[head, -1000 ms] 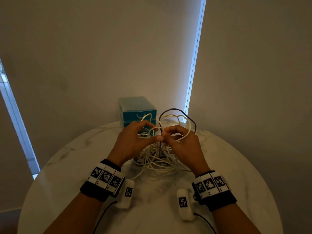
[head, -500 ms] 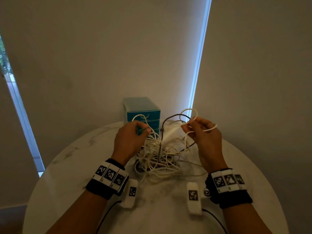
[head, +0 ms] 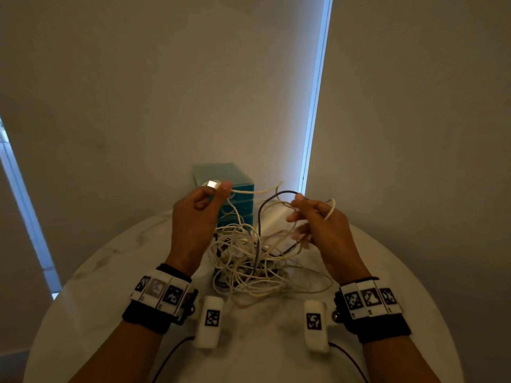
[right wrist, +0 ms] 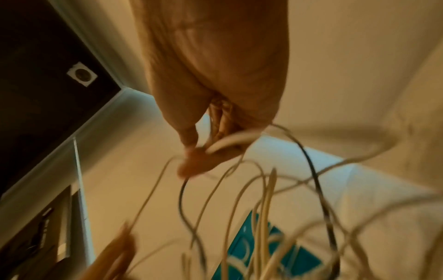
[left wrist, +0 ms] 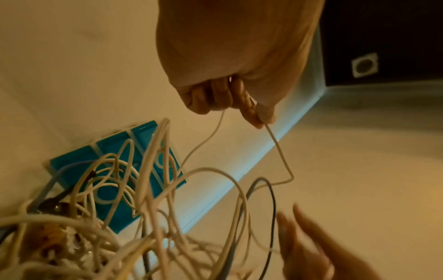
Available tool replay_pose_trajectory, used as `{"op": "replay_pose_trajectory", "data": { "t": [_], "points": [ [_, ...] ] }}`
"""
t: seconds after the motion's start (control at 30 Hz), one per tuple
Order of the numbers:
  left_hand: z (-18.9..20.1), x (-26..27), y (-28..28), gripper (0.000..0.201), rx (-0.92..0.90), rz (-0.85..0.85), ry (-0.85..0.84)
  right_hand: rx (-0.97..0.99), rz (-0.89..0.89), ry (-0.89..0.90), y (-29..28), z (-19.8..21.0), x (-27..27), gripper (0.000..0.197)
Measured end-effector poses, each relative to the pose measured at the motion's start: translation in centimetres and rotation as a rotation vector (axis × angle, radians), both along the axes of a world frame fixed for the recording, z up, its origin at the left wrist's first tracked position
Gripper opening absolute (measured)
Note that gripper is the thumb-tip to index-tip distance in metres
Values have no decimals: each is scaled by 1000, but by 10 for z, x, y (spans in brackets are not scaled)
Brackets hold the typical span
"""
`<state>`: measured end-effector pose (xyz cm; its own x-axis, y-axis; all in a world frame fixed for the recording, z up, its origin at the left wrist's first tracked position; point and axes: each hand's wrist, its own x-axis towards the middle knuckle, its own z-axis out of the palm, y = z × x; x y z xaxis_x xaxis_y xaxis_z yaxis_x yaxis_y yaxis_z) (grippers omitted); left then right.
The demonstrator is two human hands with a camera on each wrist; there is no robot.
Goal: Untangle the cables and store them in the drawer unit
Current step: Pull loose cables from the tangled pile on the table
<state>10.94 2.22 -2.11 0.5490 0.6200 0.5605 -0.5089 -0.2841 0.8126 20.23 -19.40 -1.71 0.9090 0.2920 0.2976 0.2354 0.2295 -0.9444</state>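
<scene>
A tangle of white cables (head: 249, 261) with one dark cable (head: 260, 217) lies mid-table in front of the teal drawer unit (head: 240, 201). My left hand (head: 218, 189) is raised over the tangle and pinches a white cable just behind its plug (head: 213, 184). The left wrist view shows that pinch, left hand (left wrist: 249, 111), with the cable (left wrist: 280, 151) running down to the tangle (left wrist: 95, 236). My right hand (head: 304, 214) is raised to the right and grips loops of white cable, with the dark cable at its fingertips. Blurred in the right wrist view, the right hand (right wrist: 206, 153) holds these strands.
The round marble table (head: 110, 272) stands against a wall corner, its edge close on both sides. The drawer unit (left wrist: 115, 193) has its drawers pushed in. Wrist camera leads (head: 171, 355) trail across the near table.
Both hands have risen and drawn apart. The left hand has pulled the plug end of a white cable up and to the left out of the tangle; the right hand keeps hold of its loops.
</scene>
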Motion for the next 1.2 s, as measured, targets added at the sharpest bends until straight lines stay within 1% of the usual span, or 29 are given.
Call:
{"op": "replay_pose_trajectory", "data": {
  "t": [0.07,0.13,0.2,0.27,0.33,0.4,0.47,0.5,0.53,0.6,0.63,0.7,0.77,0.8,0.87,0.9,0.93,0.97,1.0,1.1,1.13,1.2],
  "points": [
    [4,-2,10,38,-132,88,-67,-101,-152,3,-10,-2,10,42],
    [3,-1,23,35,-208,174,-83,-111,-280,-4,-17,-3,19,48],
    [-4,2,33,33,-244,213,-35,-42,-337,-47,-16,-2,23,45],
    [-13,5,38,37,-229,215,65,-2,-369,-129,-12,2,22,42],
    [-19,6,37,43,-201,185,125,4,-372,-223,-7,9,18,39],
    [-20,6,34,51,-150,197,143,22,-328,-277,-2,20,13,36],
    [-14,1,24,53,-52,245,133,37,-296,-301,0,35,7,32],
    [-11,0,18,52,-8,222,107,41,-278,-311,1,42,7,30],
    [-8,-1,11,50,26,155,83,42,-247,-322,3,49,5,28],
    [-6,0,-3,45,117,-7,108,12,-172,-340,8,62,5,26],
    [-7,3,-9,43,193,-45,150,-9,-138,-343,12,67,4,25],
    [-13,9,-13,31,355,-60,223,-39,-84,-339,18,77,2,27],
    [-19,16,-11,17,431,-50,262,10,-39,-315,20,84,-1,29],
    [-22,20,-6,13,428,-35,288,91,-8,-292,19,88,-2,29],
    [-26,22,5,21,424,36,401,296,73,-229,16,92,-3,28],
    [-27,22,10,21,417,69,465,368,106,-200,15,93,-4,27],
    [-28,22,14,19,405,74,505,405,133,-180,15,93,-4,27],
    [-29,21,17,17,385,48,512,417,161,-169,15,92,-5,28],
    [-29,20,17,16,353,1,482,413,187,-161,16,92,-7,28],
    [-16,11,9,28,234,-191,337,380,260,-104,20,93,-11,27],
    [-12,9,7,30,239,-246,294,368,281,-83,22,94,-12,26],
    [-6,4,2,22,280,-285,250,331,306,-79,25,94,-13,28]
  ]
}}
